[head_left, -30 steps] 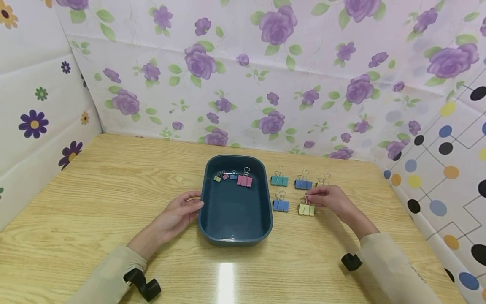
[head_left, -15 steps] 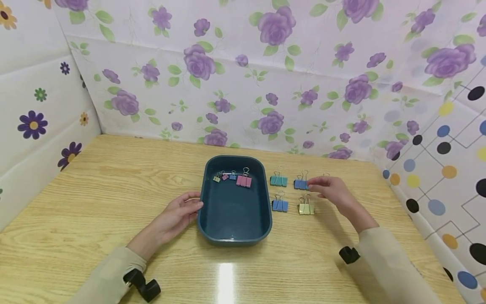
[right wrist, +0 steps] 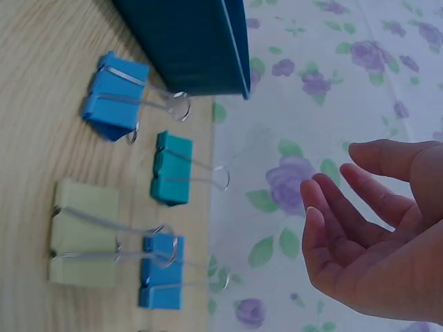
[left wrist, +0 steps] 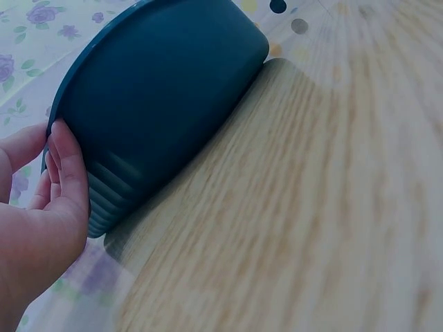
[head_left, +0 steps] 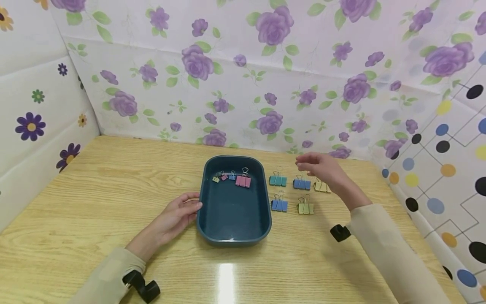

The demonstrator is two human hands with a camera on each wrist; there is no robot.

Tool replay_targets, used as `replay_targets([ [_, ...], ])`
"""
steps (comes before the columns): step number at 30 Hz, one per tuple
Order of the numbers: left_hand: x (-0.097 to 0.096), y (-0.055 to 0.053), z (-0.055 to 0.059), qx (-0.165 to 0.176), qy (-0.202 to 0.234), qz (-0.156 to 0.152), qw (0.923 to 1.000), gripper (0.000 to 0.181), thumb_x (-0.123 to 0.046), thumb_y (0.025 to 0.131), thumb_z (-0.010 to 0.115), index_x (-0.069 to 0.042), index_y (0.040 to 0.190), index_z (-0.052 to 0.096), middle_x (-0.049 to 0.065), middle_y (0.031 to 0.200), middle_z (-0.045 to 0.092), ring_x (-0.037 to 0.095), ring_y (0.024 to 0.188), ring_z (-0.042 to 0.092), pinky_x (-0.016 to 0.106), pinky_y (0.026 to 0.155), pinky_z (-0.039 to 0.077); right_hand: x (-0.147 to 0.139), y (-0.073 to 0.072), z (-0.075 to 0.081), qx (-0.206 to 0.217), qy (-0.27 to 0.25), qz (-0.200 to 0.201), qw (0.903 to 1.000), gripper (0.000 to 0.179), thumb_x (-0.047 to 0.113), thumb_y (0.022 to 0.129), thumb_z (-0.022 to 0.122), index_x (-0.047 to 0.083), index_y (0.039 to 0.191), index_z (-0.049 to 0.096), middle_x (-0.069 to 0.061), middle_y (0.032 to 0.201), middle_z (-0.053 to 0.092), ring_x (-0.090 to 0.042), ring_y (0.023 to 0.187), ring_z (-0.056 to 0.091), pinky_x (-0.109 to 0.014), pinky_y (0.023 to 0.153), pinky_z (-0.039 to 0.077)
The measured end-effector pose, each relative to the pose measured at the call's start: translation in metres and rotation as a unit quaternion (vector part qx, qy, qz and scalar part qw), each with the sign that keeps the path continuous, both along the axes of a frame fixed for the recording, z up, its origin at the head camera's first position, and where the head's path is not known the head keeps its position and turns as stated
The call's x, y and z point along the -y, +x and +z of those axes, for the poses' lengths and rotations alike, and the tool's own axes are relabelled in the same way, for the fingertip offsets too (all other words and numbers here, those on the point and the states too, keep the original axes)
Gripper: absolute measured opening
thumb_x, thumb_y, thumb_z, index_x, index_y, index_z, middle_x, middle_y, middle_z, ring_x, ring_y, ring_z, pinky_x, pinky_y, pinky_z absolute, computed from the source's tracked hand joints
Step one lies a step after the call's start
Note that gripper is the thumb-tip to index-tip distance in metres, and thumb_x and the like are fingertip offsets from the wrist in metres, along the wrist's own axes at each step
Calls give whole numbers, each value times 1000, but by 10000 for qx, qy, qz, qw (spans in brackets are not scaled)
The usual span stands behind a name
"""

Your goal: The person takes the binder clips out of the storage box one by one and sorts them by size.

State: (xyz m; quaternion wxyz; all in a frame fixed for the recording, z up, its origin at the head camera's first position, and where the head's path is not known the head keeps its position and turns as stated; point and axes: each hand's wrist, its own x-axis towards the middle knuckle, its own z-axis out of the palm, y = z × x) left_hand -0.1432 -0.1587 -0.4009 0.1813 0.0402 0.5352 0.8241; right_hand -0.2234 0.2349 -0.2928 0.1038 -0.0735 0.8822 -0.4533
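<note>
My left hand [head_left: 180,217] grips the left rim of a dark blue tray [head_left: 234,242]; in the left wrist view its fingers lie against the outer wall. Inside sit a larger pink binder clip [head_left: 243,181] and several small ones. My right hand [head_left: 322,169] is raised above the binder clips on the table, fingers loosely bent, holding nothing. Below it are a blue binder clip [head_left: 301,184] and a yellow one [head_left: 322,187]. Nearer the tray stand a teal binder clip [head_left: 278,181] and another blue binder clip [head_left: 279,205]. A pale yellow-green binder clip [head_left: 305,208] is in the front row.
The wooden table [head_left: 152,169] carries all of this. Behind it hangs a floral cloth [head_left: 235,84], and a dotted cloth [head_left: 440,177] closes off the right side. Black camera mounts [head_left: 142,287] sit on both wrists.
My right hand has let go of the yellow-green clip's handle and moved up and away, above the back row. The left hand stays at the tray.
</note>
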Motion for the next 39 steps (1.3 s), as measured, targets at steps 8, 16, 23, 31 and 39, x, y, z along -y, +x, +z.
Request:
replay_targets([
  [8,0,0,0,-25,46,5,10000,25,3,96,54,0,119,43,7,102,59,12,89,59,22,79,49,38,-9,14,-74,94,262,9996,36,21,98,59,4,130,56,-16,128,57,-30,114,56,-46,97,45],
  [16,1,-1,-2,-27,48,20,10000,24,3,96,54,-1,118,45,7,102,60,12,90,59,23,79,50,75,-19,11,59,13,408,9991,33,15,98,57,0,128,57,-19,124,60,-30,111,58,-44,95,47],
  [23,1,-1,-3,-66,57,-7,10000,29,3,95,55,3,121,43,8,104,60,12,91,60,23,79,49,96,-30,4,461,-155,447,9978,32,11,100,54,-3,128,56,-21,126,58,-31,111,59,-41,94,48],
  [31,1,-2,-4,-121,121,16,9999,27,5,96,53,3,120,43,7,101,61,11,89,60,23,78,50,126,-34,3,638,61,421,9971,32,9,97,58,-6,126,58,-20,122,60,-32,108,61,-37,90,51],
  [39,0,-1,-4,-97,45,26,9999,27,4,95,54,1,120,44,5,101,59,11,89,58,22,77,49,143,-35,-8,461,353,416,9974,28,6,96,58,-8,121,61,-20,121,60,-33,111,58,-39,93,49],
])
